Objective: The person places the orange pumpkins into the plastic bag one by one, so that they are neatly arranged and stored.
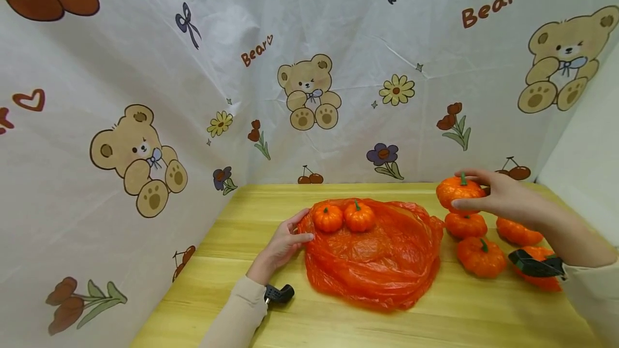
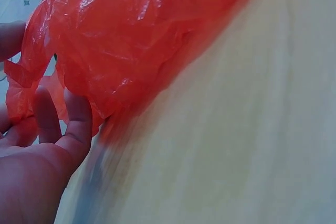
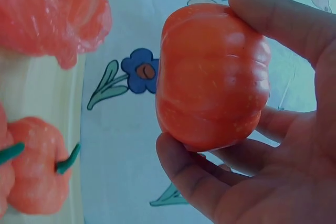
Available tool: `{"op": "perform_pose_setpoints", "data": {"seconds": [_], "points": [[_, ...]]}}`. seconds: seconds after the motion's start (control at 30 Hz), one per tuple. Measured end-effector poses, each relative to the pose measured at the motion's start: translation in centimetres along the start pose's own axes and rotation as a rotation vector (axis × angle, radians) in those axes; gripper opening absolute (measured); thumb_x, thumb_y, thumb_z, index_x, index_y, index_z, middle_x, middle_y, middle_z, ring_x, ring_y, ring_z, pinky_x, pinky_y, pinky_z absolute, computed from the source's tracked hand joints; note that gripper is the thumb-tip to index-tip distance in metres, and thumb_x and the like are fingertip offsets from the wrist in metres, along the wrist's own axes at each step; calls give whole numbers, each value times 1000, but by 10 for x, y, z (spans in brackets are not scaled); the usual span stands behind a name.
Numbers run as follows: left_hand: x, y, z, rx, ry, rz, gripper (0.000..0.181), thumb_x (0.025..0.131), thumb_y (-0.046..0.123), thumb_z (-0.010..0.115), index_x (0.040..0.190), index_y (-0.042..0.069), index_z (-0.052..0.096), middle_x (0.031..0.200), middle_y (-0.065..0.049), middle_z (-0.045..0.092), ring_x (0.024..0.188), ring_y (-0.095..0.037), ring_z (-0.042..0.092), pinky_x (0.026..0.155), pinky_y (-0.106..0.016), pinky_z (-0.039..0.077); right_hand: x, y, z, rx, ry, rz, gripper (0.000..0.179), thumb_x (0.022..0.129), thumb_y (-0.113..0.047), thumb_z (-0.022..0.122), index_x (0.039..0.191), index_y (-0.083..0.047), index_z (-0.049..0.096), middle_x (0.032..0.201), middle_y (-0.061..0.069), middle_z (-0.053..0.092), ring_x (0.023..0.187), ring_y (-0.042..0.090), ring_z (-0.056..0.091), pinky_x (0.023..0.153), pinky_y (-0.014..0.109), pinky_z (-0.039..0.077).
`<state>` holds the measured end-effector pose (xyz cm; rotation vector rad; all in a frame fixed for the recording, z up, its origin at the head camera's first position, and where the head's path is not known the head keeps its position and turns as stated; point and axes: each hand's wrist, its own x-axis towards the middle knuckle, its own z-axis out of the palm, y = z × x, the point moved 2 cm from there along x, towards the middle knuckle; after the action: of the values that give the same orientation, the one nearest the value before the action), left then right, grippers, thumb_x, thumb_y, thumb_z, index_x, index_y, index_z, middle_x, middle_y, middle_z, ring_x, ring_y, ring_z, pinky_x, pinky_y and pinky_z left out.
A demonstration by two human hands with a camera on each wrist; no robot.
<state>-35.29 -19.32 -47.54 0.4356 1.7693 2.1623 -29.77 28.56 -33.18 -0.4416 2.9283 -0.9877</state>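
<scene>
A thin red plastic bag (image 1: pixel 372 278) lies spread with its mouth open on the table. Two small orange pumpkins (image 1: pixel 360 218) sit side by side in its back left part. My left hand (image 1: pixel 284 243) pinches the bag's left rim between thumb and fingers; the left wrist view shows the crumpled film (image 2: pixel 121 40) between them. Off to the bag's right, my right hand (image 1: pixel 503 195) grips another small pumpkin (image 1: pixel 456 192) with a green stem, raised above others on the table. In the right wrist view, thumb and fingers span this pumpkin (image 3: pixel 212 77).
Several more pumpkins (image 1: pixel 481 258) stand on the wooden table (image 1: pixel 251 208) right of the bag, below my right hand and forearm. A white cloth printed with bears (image 1: pixel 309 93) hangs behind and to the left. Black wrist mounts (image 1: pixel 279 294) are strapped to both arms.
</scene>
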Motion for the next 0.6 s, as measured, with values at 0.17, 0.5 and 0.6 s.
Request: {"op": "perform_pose_setpoints", "data": {"seconds": [0.17,0.5,0.6], "points": [[0,-1,0,12,-1,9,90,88,-9,65,165,10,22,170,-17,23,148,-36,38,100,-24,57,7,-7,9,42,-30,8,88,95,-46,70,157,1,28,147,34,49,117,39,61,91,51,57],[-1,-1,1,5,0,2,90,89,-9,65,165,9,21,171,-16,19,148,-36,37,100,-25,57,20,-27,22,109,-60,-7,87,94,-45,72,156,0,31,149,31,50,122,40,60,97,53,54],[0,-2,1,5,-3,5,90,89,-8,66,165,9,22,171,-16,19,148,-36,37,100,-25,57,24,-33,25,123,-69,-9,86,93,-45,74,155,-2,34,148,29,52,120,36,61,96,49,55]]}}
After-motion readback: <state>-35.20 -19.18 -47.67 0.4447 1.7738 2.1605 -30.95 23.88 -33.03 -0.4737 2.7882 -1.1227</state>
